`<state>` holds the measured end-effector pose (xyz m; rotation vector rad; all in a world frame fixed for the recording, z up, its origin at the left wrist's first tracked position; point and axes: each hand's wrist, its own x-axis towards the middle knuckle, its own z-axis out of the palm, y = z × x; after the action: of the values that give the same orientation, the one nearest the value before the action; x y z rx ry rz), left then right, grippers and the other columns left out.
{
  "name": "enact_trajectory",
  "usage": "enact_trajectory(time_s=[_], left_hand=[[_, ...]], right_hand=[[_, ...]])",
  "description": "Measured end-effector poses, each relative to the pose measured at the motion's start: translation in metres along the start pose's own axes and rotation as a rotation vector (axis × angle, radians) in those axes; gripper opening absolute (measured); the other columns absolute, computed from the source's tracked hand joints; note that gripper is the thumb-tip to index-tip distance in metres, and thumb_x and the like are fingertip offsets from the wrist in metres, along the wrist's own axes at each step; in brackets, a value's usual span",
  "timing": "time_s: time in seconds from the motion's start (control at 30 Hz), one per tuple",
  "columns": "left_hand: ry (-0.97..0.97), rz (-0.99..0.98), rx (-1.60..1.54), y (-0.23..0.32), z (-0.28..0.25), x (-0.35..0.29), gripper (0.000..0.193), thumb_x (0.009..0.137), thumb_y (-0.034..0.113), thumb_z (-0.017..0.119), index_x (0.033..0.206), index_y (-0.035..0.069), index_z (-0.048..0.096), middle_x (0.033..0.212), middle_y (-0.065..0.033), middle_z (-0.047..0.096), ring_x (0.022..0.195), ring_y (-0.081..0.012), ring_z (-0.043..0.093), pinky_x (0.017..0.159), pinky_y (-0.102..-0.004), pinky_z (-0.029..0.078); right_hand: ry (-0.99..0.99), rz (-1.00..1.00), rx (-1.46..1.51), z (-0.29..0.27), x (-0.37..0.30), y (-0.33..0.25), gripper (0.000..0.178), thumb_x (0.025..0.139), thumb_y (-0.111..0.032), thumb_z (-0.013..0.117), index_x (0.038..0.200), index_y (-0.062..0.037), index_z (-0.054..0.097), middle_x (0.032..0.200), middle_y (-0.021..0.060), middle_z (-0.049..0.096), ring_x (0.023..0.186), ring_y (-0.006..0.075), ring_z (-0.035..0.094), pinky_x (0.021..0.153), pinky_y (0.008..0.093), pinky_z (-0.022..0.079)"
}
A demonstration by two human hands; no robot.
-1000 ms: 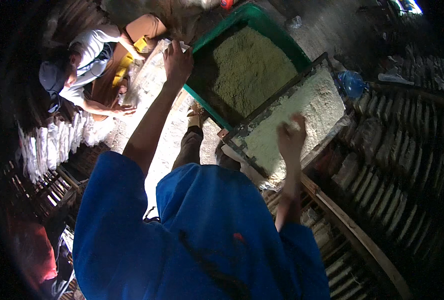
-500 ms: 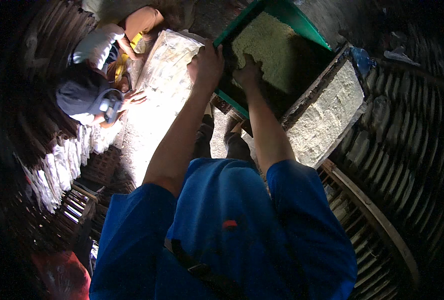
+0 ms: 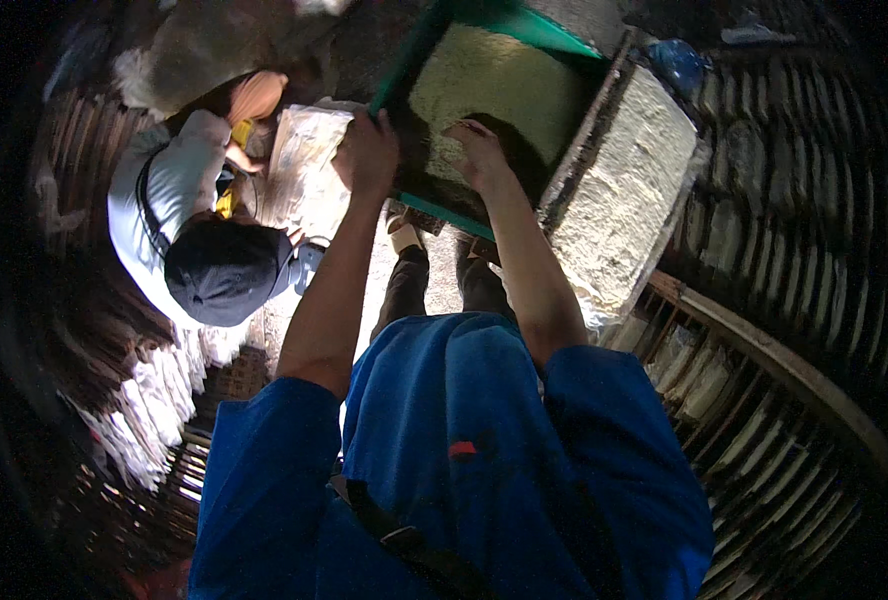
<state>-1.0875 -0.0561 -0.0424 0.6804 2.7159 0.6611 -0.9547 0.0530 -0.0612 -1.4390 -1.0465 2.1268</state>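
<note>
A green-walled tray [image 3: 556, 34] stands in front of me, with a layer of pale, grainy material [image 3: 494, 72] inside. At its left wall is my left hand [image 3: 369, 160], fingers closed over the rim. My right hand [image 3: 479, 152] hovers over the grains, its fingers curled and pressed together; whether grains are in them is hidden. Along the tray's right side lies a long slab of whitish, crumbly material [image 3: 619, 195], bordered by a dark wooden edge [image 3: 589, 130].
To the left a person in a dark cap [image 3: 226, 272] bends beside a pale, brightly lit flat stack [image 3: 304, 165]. A blue plastic bottle [image 3: 678, 64] lies beyond the slab. Slatted racks [image 3: 764, 330] with a curved wooden rail fill the right side; whitish sheets [image 3: 149, 410] stand lower left.
My right hand has lifted and curled its fingers, after reaching into the grains. My left hand stays at the rim. The view has shifted, and the person at left leans farther over.
</note>
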Motion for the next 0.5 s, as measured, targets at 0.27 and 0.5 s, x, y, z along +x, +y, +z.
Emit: enact_trajectory(time_s=[0.27, 0.5], left_hand=[[0.054, 0.023, 0.067, 0.014, 0.01, -0.004, 0.04, 0.092, 0.044, 0.043, 0.105, 0.008, 0.055, 0.094, -0.016, 0.066, 0.086, -0.0365, 0.065, 0.073, -0.0497, 0.05], [0.117, 0.07, 0.082, 0.017, 0.012, -0.009, 0.042, 0.091, 0.047, 0.043, 0.105, 0.009, 0.054, 0.09, -0.0186, 0.066, 0.085, -0.0375, 0.065, 0.073, -0.0498, 0.05]], right_hand=[[-0.196, 0.045, 0.344, -0.041, -0.039, -0.026, 0.022, 0.077, -0.011, 0.069, 0.097, -0.0118, 0.061, 0.118, 0.0027, 0.053, 0.08, 0.016, 0.058, 0.069, 0.028, 0.049], [0.031, 0.008, 0.202, -0.026, -0.049, -0.032, 0.022, 0.078, -0.011, 0.067, 0.098, -0.003, 0.058, 0.097, 0.0121, 0.06, 0.08, 0.0236, 0.062, 0.062, 0.0366, 0.054]])
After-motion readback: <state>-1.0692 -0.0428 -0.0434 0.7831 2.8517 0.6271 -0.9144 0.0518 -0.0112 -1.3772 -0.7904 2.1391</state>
